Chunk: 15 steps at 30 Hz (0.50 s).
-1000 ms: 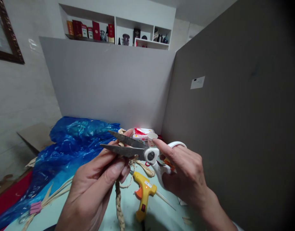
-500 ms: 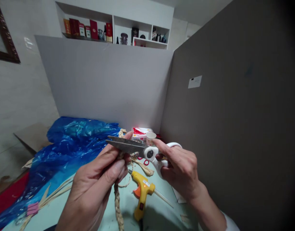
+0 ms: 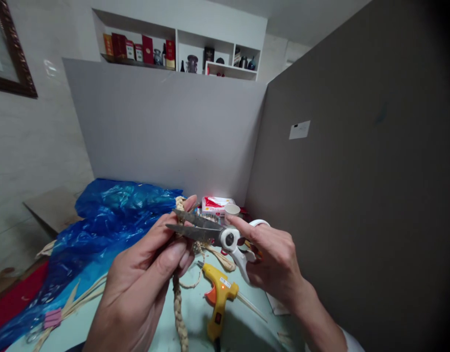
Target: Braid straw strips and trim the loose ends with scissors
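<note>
My left hand [image 3: 144,283] pinches a braided straw rope [image 3: 180,313] between thumb and fingers; the braid's top end shows above my fingers and the rest hangs down to the table. My right hand [image 3: 274,261] grips white-handled scissors [image 3: 210,233], index finger stretched along the pivot. The steel blades are slightly apart and point left, right at the braid by my left fingertips.
A yellow glue gun [image 3: 219,300] lies on the pale green table [image 3: 195,303] below the hands. Blue plastic sheeting [image 3: 111,215] covers the left, with straw strips [image 3: 78,300] and a pink clip [image 3: 52,318]. A red-white packet [image 3: 217,204] and small cup [image 3: 232,209] sit behind. Grey partition boards [image 3: 320,171] stand at back and right.
The scissor blades were wide apart, closed together at the braid, and have now parted a little again. Both hands stayed close together near the same spot.
</note>
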Available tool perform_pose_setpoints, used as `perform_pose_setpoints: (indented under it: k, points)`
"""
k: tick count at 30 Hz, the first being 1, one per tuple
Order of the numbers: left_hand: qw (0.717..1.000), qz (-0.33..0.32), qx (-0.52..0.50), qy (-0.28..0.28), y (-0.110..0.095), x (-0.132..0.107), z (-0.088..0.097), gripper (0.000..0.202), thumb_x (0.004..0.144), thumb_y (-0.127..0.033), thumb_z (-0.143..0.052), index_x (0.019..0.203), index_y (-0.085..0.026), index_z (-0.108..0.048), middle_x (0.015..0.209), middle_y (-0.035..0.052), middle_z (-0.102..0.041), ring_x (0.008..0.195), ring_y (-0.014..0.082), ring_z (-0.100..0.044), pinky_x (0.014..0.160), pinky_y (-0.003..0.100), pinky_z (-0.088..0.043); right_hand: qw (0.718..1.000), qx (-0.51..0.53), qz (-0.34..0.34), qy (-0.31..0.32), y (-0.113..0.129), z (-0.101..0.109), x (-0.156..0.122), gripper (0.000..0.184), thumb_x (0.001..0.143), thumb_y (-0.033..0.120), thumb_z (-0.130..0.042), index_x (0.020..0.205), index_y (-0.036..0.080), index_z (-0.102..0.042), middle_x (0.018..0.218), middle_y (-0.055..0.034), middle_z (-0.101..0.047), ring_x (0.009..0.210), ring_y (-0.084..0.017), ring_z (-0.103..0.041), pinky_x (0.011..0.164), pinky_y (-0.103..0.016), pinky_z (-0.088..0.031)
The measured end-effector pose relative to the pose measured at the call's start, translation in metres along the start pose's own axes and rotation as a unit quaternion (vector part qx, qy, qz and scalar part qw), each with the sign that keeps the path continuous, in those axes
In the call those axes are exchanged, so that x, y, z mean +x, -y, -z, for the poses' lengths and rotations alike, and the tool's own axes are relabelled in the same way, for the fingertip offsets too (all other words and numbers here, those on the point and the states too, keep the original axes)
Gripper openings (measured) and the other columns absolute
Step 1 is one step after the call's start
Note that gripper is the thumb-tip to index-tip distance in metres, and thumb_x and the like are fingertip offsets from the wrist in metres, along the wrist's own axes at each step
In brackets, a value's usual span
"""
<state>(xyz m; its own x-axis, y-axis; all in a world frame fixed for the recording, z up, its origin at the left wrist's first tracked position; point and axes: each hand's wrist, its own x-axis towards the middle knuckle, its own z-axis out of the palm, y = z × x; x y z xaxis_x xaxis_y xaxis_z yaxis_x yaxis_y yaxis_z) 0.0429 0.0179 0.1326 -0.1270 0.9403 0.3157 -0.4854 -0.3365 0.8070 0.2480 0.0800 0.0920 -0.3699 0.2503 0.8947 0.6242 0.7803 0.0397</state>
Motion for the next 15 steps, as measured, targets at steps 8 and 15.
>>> perform_pose_setpoints:
  k: [8, 15]
  points:
    - [1.0, -0.001, -0.018, 0.007, 0.0036, -0.0004, 0.0055, 0.025, 0.073, -0.023, -0.085, 0.096, -0.034, -0.085, 0.102, 0.0015, -0.074, 0.061, 0.0066, -0.056, 0.054, 0.013, -0.055, 1.0, -0.01, 0.007, -0.005, 0.0008, 0.0058, 0.0054, 0.077, 0.061, 0.001, -0.043, 0.135, 0.017, -0.062, 0.066, 0.0028, -0.056, 0.054, -0.012, -0.044, 0.055, -0.025, -0.038]
    - [0.999, -0.03, 0.004, -0.019, 0.006, -0.0026, 0.0037, 0.023, 0.072, -0.022, -0.086, 0.094, -0.031, -0.085, 0.104, 0.0026, -0.074, 0.067, 0.0089, -0.06, 0.054, 0.012, -0.054, 0.999, -0.016, 0.023, -0.031, -0.0008, 0.0048, 0.0039, 0.07, 0.065, 0.0, -0.046, 0.131, 0.015, -0.065, 0.067, 0.0034, -0.062, 0.054, -0.011, -0.047, 0.057, -0.024, -0.039]
